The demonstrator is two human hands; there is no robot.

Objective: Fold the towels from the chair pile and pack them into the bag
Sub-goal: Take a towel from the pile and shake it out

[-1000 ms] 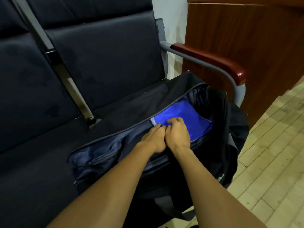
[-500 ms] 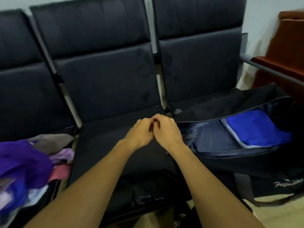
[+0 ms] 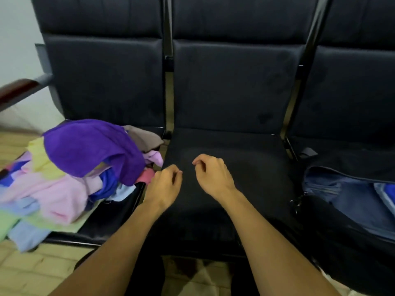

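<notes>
A loose pile of towels (image 3: 64, 189) in pink, yellow, green and blue covers the left chair seat, with a purple towel (image 3: 89, 146) on top. The dark bag (image 3: 350, 210) lies unzipped on the right seat, and a sliver of a folded blue towel (image 3: 392, 194) shows inside it at the frame edge. My left hand (image 3: 164, 184) and my right hand (image 3: 213, 174) hover a little apart over the middle seat (image 3: 230, 206), fingers loosely curled and holding nothing. The left hand is just right of the pile.
Three dark padded chairs stand in a row with metal bars (image 3: 168, 99) between them. A wooden armrest (image 3: 17, 90) juts out at the far left. Pale wood floor (image 3: 25, 272) shows below the seats.
My hands left the bag, where they pressed the blue towel, and swung left over the middle seat. They have drawn apart. The view turned left, bringing the towel pile into sight.
</notes>
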